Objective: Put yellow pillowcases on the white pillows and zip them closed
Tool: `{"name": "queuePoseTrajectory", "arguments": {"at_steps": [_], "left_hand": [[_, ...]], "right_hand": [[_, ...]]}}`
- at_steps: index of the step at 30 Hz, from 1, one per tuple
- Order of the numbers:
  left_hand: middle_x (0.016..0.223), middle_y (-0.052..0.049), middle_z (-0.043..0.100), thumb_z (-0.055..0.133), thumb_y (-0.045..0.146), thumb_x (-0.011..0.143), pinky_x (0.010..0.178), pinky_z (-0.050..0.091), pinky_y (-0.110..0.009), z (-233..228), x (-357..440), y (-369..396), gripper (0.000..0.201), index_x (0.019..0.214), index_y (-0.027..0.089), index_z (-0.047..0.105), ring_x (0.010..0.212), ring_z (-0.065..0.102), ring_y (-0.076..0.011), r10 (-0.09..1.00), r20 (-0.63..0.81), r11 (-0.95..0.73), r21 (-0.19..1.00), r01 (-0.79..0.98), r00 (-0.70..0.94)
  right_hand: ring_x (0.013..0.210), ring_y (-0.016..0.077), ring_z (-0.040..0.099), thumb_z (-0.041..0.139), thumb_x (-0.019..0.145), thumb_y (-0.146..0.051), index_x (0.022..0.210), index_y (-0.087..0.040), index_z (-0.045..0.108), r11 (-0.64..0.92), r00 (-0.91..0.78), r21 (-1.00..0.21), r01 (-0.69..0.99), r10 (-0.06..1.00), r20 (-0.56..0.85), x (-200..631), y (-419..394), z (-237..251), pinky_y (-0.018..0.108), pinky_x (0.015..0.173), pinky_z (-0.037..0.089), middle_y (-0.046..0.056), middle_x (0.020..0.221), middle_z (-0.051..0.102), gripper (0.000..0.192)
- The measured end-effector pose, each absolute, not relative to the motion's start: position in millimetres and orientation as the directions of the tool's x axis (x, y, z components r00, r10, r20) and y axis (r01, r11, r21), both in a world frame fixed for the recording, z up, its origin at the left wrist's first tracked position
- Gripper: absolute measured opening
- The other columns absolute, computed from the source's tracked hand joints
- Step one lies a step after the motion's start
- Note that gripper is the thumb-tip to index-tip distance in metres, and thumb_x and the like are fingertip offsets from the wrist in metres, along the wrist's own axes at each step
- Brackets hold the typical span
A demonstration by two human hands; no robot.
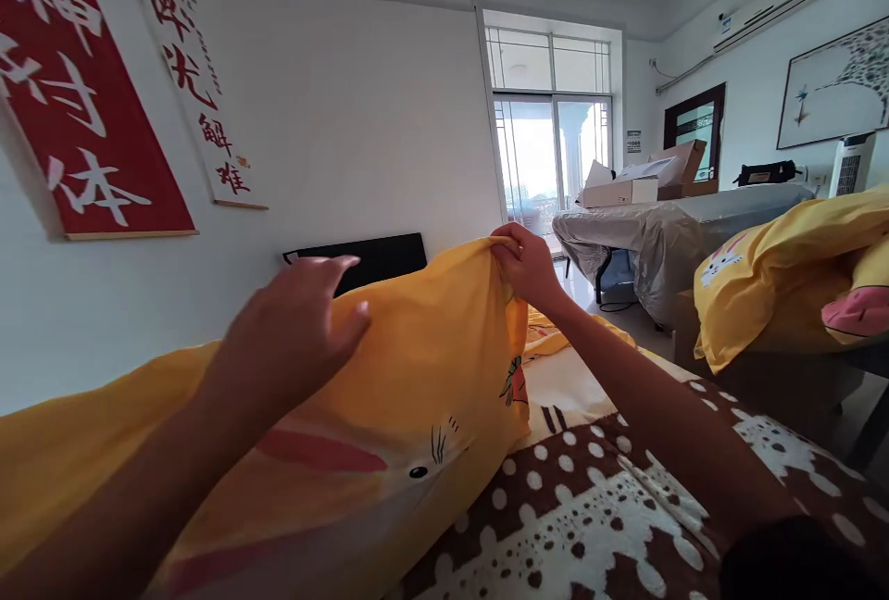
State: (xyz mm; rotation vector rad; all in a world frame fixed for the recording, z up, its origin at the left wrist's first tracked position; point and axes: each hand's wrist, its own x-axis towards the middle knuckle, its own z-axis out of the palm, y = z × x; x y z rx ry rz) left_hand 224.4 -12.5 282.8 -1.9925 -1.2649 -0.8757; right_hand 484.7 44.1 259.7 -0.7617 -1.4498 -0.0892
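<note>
A yellow duvet cover (423, 350) with a printed rabbit face and pink ears is spread across the left and middle of the bed. My right hand (519, 257) pinches its raised upper corner, and the fabric hangs in folds below the fingers. My left hand (306, 313) is in front of the cover, thumb and fingers apart and nothing between them. I cannot tell whether it touches the cloth. Under the cover lies a brown and cream dotted blanket (590, 489).
More yellow rabbit-print bedding (757, 276) is heaped at the right. Behind it a plastic-covered table (625, 220) carries an open cardboard box (625, 191) and a black bag (766, 173). A black panel (389, 257) stands by the wall, and sliding glass doors (556, 156) are at the back.
</note>
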Motion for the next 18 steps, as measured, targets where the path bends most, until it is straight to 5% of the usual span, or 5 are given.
{"name": "queuePoseTrajectory", "arguments": {"at_steps": [2,5,8,14,18], "left_hand": [[0.121,-0.012,0.053,0.04,0.049,0.086,0.095,0.039,-0.039,291,277,-3,0.06,0.13,0.009,0.04,0.112,0.05,-0.0267,0.487,0.802,-0.451,-0.108,0.886,0.345],[0.088,-0.008,0.062,0.042,0.06,0.081,0.07,0.044,-0.031,298,334,12,0.058,0.109,0.011,0.057,0.079,0.059,-0.022,0.598,0.707,-0.579,0.056,0.813,0.377],[0.063,-0.002,0.055,0.041,0.062,0.081,0.053,0.034,-0.026,295,357,22,0.051,0.075,0.015,0.06,0.056,0.049,-0.0144,0.636,0.607,-0.691,0.173,0.701,0.477],[0.052,0.004,0.039,0.05,0.05,0.082,0.049,0.025,-0.024,292,355,18,0.041,0.058,0.017,0.047,0.05,0.034,-0.0082,0.585,0.618,-0.79,0.288,0.542,0.525],[0.051,0.005,0.028,0.05,0.052,0.08,0.047,0.021,-0.025,303,353,29,0.046,0.054,0.018,0.033,0.045,0.027,-0.0069,0.674,0.607,-0.714,0.386,0.585,0.421]], "right_hand": [[0.069,0.0128,0.052,0.051,0.075,-0.025,0.079,-0.018,0.056,0.802,0.163,-0.424,0.42,0.393,0.905,484,41,262,0.026,0.065,0.04,-0.002,0.073,0.059,0.009],[0.062,0.0105,0.051,0.056,0.074,-0.024,0.085,-0.019,0.056,0.836,0.161,-0.459,0.302,0.43,0.889,488,29,266,0.024,0.059,0.039,-0.004,0.069,0.058,0.013],[0.058,0.0101,0.052,0.063,0.072,-0.025,0.097,-0.022,0.053,0.845,0.171,-0.505,0.178,0.478,0.861,496,16,266,0.023,0.055,0.04,-0.006,0.066,0.058,0.027],[0.079,0.0161,0.062,0.066,0.073,-0.044,0.115,-0.026,0.05,0.751,0.038,-0.638,-0.17,0.652,0.757,514,29,195,0.03,0.072,0.05,0.0,0.088,0.066,0.049],[0.085,0.0194,0.062,0.07,0.066,-0.036,0.096,-0.019,0.066,0.533,-0.414,-0.831,0.158,0.8,0.435,509,62,92,0.032,0.077,0.051,0.002,0.086,0.068,0.034]]}}
